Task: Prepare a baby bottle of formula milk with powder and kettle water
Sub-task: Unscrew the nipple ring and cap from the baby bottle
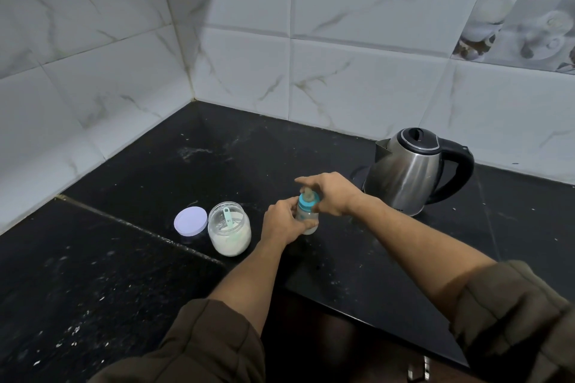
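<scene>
Head view, looking down at a black speckled stone countertop [130, 274] in a corner of white marble-look wall tiles [357, 81]. Near centre, a small clear plastic baby bottle [307, 217] w/ a blue screw collar [308, 201] and a pale teat [308, 194] stands upright on the counter; a little whitish liquid shows at its base. The left hand [284, 221] wraps the bottle's body from the left, fingers closed on it. The right hand [331, 193] comes from the right at the collar and teat: thumb and some fingers curl against the top, index finger stretched out to the left above the teat; how tight the grip is can't be told.

Just left of the bottle, a clear round jar of white powder [229, 228] sits open, w/ a light green plastic scoop [228, 218] inside. Its flat lilac round lid [190, 220] lies beside it on the left, apparently touching. To the right, behind the right wrist, a stainless steel electric kettle w/ black handle and lid [410, 169] stands near the back wall, lid shut. Dark olive rolled sleeves [510, 320] cover both upper forearms.
</scene>
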Available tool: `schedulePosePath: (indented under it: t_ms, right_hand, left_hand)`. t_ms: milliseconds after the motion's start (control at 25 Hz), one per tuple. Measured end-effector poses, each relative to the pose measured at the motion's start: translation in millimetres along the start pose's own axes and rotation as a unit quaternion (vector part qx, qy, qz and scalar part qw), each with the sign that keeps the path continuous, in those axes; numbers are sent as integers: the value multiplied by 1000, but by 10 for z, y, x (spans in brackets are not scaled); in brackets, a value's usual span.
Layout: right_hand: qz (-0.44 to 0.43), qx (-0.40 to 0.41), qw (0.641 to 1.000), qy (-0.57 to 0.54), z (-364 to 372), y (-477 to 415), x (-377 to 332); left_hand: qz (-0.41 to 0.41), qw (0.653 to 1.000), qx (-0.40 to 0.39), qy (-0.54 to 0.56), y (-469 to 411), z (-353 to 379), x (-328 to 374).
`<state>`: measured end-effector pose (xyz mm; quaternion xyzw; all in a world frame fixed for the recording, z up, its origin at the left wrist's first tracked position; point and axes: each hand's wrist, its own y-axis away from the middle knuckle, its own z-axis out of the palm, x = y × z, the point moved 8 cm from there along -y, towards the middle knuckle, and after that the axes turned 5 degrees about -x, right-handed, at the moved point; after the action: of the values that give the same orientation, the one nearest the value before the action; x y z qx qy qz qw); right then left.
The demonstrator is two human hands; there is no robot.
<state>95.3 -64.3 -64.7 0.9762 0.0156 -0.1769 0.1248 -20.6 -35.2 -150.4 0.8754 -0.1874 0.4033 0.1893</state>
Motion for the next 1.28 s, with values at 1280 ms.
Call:
schedulePosePath:
  t_ms: [1280]
  right_hand:
    - [70,116,990,-47,-548,241,174]
  left_hand:
    - [-3,999,-2,34,-24,18,-55]
